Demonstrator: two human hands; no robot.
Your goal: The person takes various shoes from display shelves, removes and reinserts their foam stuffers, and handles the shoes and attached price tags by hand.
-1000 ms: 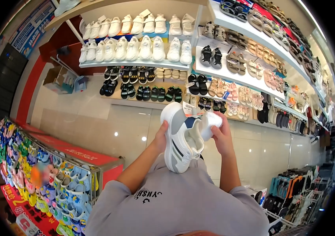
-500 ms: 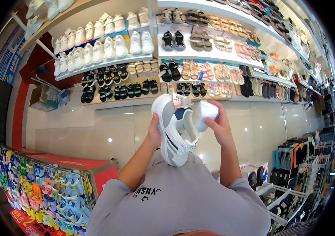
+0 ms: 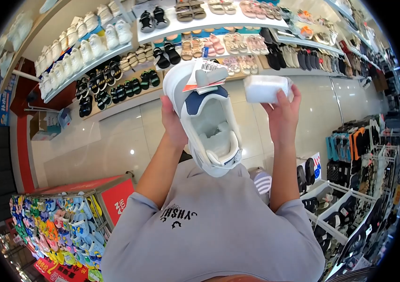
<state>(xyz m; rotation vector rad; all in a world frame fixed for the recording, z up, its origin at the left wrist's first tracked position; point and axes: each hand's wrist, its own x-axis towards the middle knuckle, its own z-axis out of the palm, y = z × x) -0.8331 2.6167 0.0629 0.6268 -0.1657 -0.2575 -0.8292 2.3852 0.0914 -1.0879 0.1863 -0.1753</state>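
My left hand [image 3: 174, 126] grips a white sneaker [image 3: 193, 104] by its side, with the shoe's opening facing me. The sneaker has a navy tongue, and pale crumpled stuffing [image 3: 221, 136] shows inside it. A white and red price tag [image 3: 204, 70] with a barcode lies over its upper, beside a small grey piece. In my right hand [image 3: 284, 115], closed between thumb and fingers, is a white rounded block [image 3: 264, 89] that looks like wrapped padding. The block is apart from the shoe, off to its right.
White sneakers [image 3: 85, 49] and sandals [image 3: 190, 47] line the wall shelves ahead. A rack of colourful clogs [image 3: 68, 225] stands at lower left beside a red panel [image 3: 119, 199]. To the right are shoe bins [image 3: 333, 207] and hanging goods [image 3: 350, 143]. Glossy tiles [image 3: 129, 131] cover the floor.
The white block in my right hand has moved up and right, away from the shoe. The sneaker has turned so its opening faces me more. My view has shifted.
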